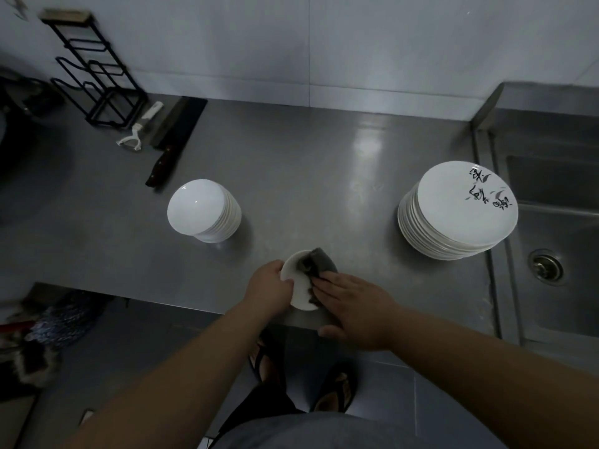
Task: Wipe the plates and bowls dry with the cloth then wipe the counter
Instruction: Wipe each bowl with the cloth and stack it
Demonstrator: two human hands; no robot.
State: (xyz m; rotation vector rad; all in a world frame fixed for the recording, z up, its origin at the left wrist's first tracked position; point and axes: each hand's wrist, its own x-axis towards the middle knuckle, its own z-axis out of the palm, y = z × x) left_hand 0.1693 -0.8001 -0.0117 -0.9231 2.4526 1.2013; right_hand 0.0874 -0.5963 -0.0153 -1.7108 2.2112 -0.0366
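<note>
My left hand (270, 281) grips the near-left rim of one small white bowl (299, 286), fingers curled over its edge, tilting it at the front edge of the steel counter (291, 163). My right hand (353, 307) presses a dark grey cloth (319, 265) into the bowl with fingers laid flat and nearly straight over it; the thumb hangs free below. The cloth bunches inside the bowl and spills over its far rim. Below the counter edge I see my two feet in dark sandals (335, 392).

Farther back on the left stands one stack of white bowls (204, 210), turned upside down; I cannot count them exactly. On the right, near the sink (551, 241), sits one stack of white plates (460, 209), the top one marked with black brush script; the number is unclear.

Beyond, at the far left, lie one cleaver (176, 139) and one white peeler (141, 129), just beside a black wire rack (97, 76) against the wall.
</note>
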